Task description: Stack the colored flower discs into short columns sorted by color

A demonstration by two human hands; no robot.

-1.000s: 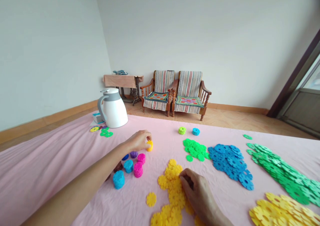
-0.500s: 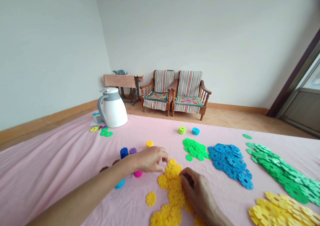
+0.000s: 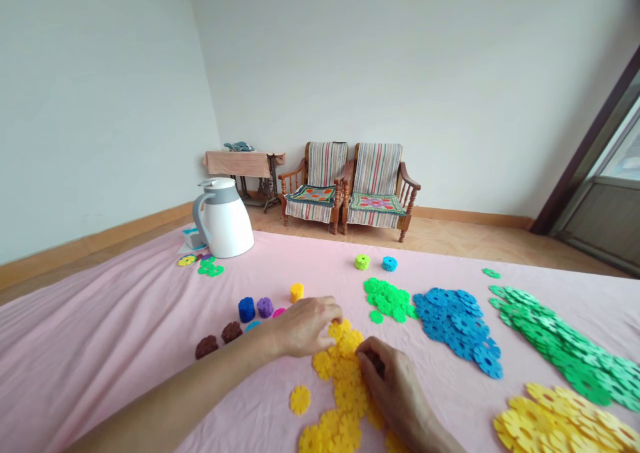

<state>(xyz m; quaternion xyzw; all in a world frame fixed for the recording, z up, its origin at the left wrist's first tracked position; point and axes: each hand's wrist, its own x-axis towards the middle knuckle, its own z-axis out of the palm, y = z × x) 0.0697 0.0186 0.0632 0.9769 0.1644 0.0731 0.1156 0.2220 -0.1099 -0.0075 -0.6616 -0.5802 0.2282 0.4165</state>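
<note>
A heap of flat yellow flower-shaped discs [image 3: 345, 386] lies on the pink cloth [image 3: 100, 346] in front of me. My left hand [image 3: 307, 326] rests at the heap's far edge, fingers curled and pinching a yellow disc. My right hand [image 3: 395, 389] lies on the heap's right side, fingers bent down onto the discs; what they hold is hidden. Behind my left hand stand small stacks: a yellow stack [image 3: 297, 292], a blue stack [image 3: 247, 309], a purple stack [image 3: 265, 306] and two brown stacks [image 3: 220, 339].
Heaps of light green discs [image 3: 387, 298], blue discs [image 3: 460, 323], dark green discs [image 3: 560, 343] and more yellow discs [image 3: 565, 423] lie to the right. A white jug [image 3: 223, 218] stands at the far left. Two wooden armchairs [image 3: 350, 189] stand by the wall.
My left hand let go of the yellow stack, drew back toward me and right, and now pinches at the yellow heap. My right hand has barely moved.
</note>
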